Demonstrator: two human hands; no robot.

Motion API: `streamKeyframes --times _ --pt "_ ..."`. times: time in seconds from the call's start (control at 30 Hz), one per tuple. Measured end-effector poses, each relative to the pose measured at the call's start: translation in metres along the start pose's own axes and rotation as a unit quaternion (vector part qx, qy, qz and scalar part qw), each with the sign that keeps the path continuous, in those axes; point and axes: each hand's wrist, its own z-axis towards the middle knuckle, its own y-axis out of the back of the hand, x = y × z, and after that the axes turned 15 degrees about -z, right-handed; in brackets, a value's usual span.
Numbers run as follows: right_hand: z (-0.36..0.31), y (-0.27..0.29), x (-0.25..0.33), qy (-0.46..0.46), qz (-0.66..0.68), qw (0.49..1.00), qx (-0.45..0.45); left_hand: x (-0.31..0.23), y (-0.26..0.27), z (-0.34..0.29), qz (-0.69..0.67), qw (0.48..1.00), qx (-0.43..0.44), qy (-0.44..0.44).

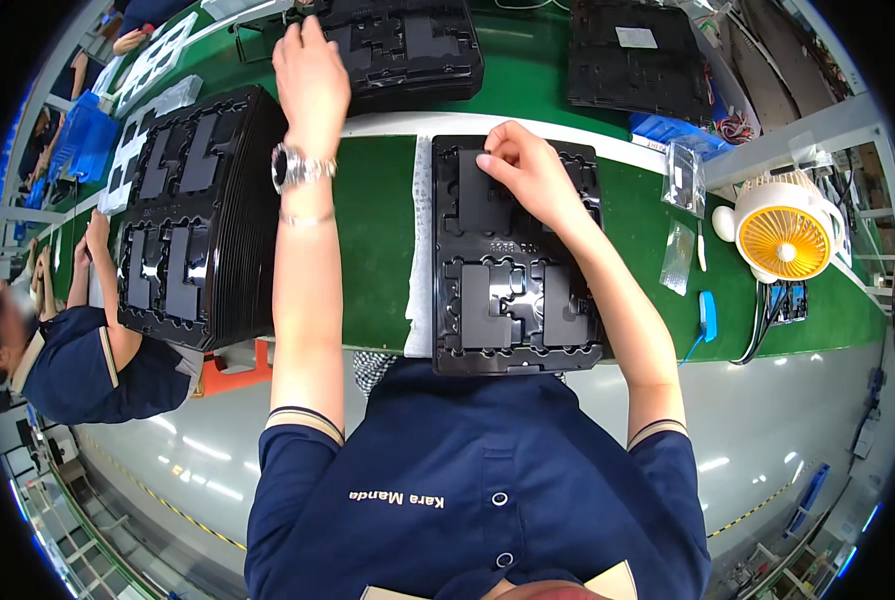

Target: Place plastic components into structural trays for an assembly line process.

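In front of me on the bench edge lies a black plastic tray [516,247] with moulded pockets. Flat dark L-shaped pieces [482,308] sit in its pockets. My right hand [530,172] is over the tray's far half, thumb and fingers drawn together at the top of another dark piece [478,205]; whether anything is pinched there is hidden. My left hand [313,82], with a metal watch on the wrist, reaches to the far side, fingers stretched out beside the left edge of a farther stack of black trays [418,50]. I see nothing held in it.
A tall stack of black trays [240,220] stands to the left. Another black tray pile [636,65] is at the far right, by a blue bin [673,132]. A white and yellow fan [785,240], plastic bags [678,258] and cables are on the right. Co-workers sit at the left.
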Motion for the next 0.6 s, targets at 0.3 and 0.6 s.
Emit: streamKeyframes --times 0.3,0.6 --pt "-0.067 0.037 0.061 -0.044 0.257 0.965 0.003 -0.176 0.098 -0.101 -0.632 0.601 0.336 0.356" --pt "-0.115 0.018 0.049 -0.076 0.223 0.971 -0.036 -0.194 0.115 -0.127 -0.673 0.519 0.250 0.464"
